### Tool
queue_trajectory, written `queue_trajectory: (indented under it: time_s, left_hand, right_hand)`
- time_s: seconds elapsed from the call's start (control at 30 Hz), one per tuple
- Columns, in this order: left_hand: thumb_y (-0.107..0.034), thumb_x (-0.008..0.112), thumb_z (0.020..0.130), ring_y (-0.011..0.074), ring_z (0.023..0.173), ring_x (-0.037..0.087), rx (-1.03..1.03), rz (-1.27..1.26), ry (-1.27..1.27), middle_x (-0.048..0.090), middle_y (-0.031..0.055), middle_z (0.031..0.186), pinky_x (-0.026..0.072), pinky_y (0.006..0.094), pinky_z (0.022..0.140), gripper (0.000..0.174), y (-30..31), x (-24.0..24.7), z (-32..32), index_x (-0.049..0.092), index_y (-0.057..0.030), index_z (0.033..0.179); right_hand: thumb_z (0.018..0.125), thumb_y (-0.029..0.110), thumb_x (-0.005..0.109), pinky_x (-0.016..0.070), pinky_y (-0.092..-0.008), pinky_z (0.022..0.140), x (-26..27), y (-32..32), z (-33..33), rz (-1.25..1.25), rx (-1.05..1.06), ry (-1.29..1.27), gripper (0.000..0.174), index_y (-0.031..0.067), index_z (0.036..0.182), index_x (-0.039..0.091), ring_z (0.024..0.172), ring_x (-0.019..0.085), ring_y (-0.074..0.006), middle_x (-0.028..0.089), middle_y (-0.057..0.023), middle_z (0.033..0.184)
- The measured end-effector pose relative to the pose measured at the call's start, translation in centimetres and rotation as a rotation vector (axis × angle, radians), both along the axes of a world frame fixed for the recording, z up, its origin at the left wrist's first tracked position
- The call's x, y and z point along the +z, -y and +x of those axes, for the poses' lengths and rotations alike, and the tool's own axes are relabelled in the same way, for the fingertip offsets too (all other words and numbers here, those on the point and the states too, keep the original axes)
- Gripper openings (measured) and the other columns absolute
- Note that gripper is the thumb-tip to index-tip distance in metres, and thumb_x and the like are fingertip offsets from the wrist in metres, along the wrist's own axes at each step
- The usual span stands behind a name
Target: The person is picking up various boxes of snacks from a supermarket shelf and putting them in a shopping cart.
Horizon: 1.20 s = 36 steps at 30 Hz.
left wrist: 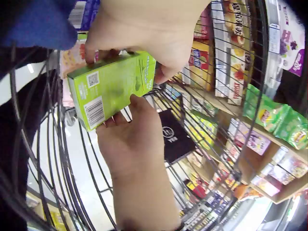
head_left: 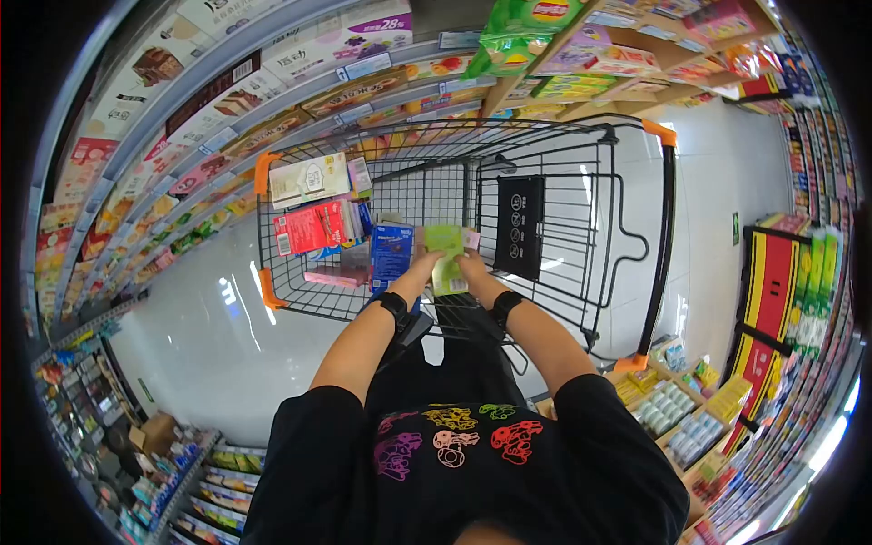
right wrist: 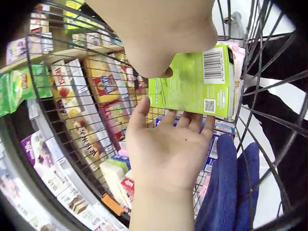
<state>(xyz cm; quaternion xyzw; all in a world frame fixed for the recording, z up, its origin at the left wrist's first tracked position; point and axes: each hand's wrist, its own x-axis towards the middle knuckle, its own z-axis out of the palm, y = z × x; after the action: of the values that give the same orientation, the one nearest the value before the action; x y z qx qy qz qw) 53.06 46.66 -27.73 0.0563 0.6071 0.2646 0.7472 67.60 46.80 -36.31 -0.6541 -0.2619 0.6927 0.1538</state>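
A flat green box (head_left: 447, 272) with a barcode is held between both hands over the shopping cart's black wire basket (head_left: 422, 195). My left hand (head_left: 423, 266) grips one side; in the right wrist view its thumb and fingertips lie along the edges of the box. My right hand (head_left: 473, 269) pinches the other side, its thumb on the printed face in the left wrist view. Behind the green box, a pink packet (right wrist: 237, 55) shows partly. A blue box (head_left: 392, 250) stands just left of the left hand.
Farther left in the cart lie a red box (head_left: 309, 227), a white box (head_left: 313, 179) and a pink box (head_left: 337, 276). Shelves of packaged snacks (head_left: 272, 68) run along the far side. The cart's handle (head_left: 662, 263) is at the right; open cartons (head_left: 668, 406) stand at lower right.
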Motion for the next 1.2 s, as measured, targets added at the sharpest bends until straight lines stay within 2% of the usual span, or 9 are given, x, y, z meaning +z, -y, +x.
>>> queue_trajectory:
  time_s: [0.13,0.2,0.5,0.7,0.77,0.9,1.03,1.1,1.2]
  left_hand:
    - [-0.02,0.056,0.077,0.0238,0.093,0.055,-0.006,0.115,-0.148,0.053,0.0123,0.105,0.0463,0.0346,0.075,0.044,1.0,-4.1,1.0,0.038,-0.0044,0.114]
    - [-0.022,0.055,0.078,0.0234,0.093,0.055,-0.052,0.134,-0.34,0.052,0.0131,0.106,0.0459,0.034,0.076,0.046,2.9,-12.2,1.4,0.037,-0.0042,0.116]
    - [-0.037,0.051,0.079,0.0294,0.107,0.047,-0.125,0.016,-0.463,0.046,0.0197,0.119,0.0385,0.0352,0.088,0.064,1.3,-9.8,1.4,0.029,-0.0022,0.127]
    - [-0.039,0.05,0.081,0.0288,0.102,0.051,-0.17,-0.059,-0.388,0.049,0.0203,0.115,0.0404,0.0359,0.085,0.056,2.4,-11.1,1.4,0.039,-0.0013,0.121]
    - [-0.034,0.05,0.081,0.0265,0.091,0.057,-0.241,-0.006,-0.34,0.054,0.0187,0.108,0.0456,0.0356,0.075,0.047,1.4,-8.5,1.4,0.045,-0.0013,0.115]
    - [-0.024,0.05,0.081,0.0186,0.061,0.061,-0.231,0.025,0.008,0.062,0.0115,0.086,0.0483,0.0312,0.048,0.028,0.3,-6.2,1.7,0.054,-0.0032,0.099]
    - [-0.031,0.053,0.079,0.022,0.068,0.062,-0.481,0.466,-0.38,0.062,0.0142,0.083,0.0487,0.0351,0.057,0.034,-0.1,4.0,1.0,0.058,-0.0003,0.094]
    - [-0.032,0.054,0.078,0.0225,0.074,0.061,-0.507,0.575,-0.464,0.062,0.0159,0.086,0.0483,0.0346,0.064,0.036,0.9,4.9,0.0,0.058,-0.0005,0.095]
    - [-0.034,0.055,0.078,0.0205,0.078,0.061,-0.381,0.806,-0.645,0.062,0.0121,0.088,0.0475,0.0327,0.071,0.036,4.7,10.3,-3.5,0.059,-0.0048,0.098]
  right_hand:
    - [0.078,0.013,0.047,0.0423,-0.0396,0.08,0.0,0.8,-1.2,-0.15,-0.134,-0.148,0.054,0.0073,0.128,0.03,0.099,0.049,-0.0276,0.048,-0.0162,0.112]
    - [0.079,0.016,0.046,0.0408,-0.041,0.082,-0.9,1.0,-1.3,-0.189,-0.156,-0.22,0.055,0.0096,0.13,0.026,0.103,0.047,-0.0268,0.046,-0.0142,0.116]
    - [0.088,0.03,0.039,0.0353,-0.0424,0.091,0.8,-0.8,-1.2,-0.36,-0.096,-0.353,0.037,0.0163,0.122,0.039,0.116,0.038,-0.0237,0.043,-0.0062,0.124]
    - [0.089,0.038,0.037,0.0244,-0.0494,0.096,0.7,-0.3,0.7,-0.373,0.223,-0.313,0.048,0.0175,0.131,0.026,0.124,0.026,-0.0254,0.03,-0.0103,0.134]
    - [0.088,0.041,0.038,0.0217,-0.0495,0.098,2.7,-1.1,0.4,-0.384,0.286,-0.213,0.054,0.0161,0.133,0.021,0.126,0.02,-0.0256,0.025,-0.0107,0.136]
    - [0.084,0.039,0.046,0.0321,-0.0462,0.09,6.5,-2.0,2.7,-0.295,0.458,-0.341,0.048,0.0119,0.123,0.039,0.113,0.04,-0.0223,0.042,-0.0078,0.124]
    - [0.084,0.03,0.046,0.0419,-0.0347,0.078,4.6,-2.4,6.0,-0.387,0.344,-0.344,0.032,0.0102,0.108,0.049,0.093,0.054,-0.0203,0.056,-0.0067,0.103]
    - [0.081,0.024,0.048,0.0437,-0.032,0.061,12.7,-2.3,3.4,-0.301,0.169,-0.255,0.021,0.007,0.094,0.05,0.071,0.052,-0.0161,0.057,-0.0061,0.083]
    - [0.084,0.027,0.046,0.0467,-0.0302,0.069,16.5,-0.5,1.5,0.004,0.206,-0.195,0.029,0.0043,0.101,0.05,0.085,0.058,-0.0199,0.06,-0.0119,0.091]
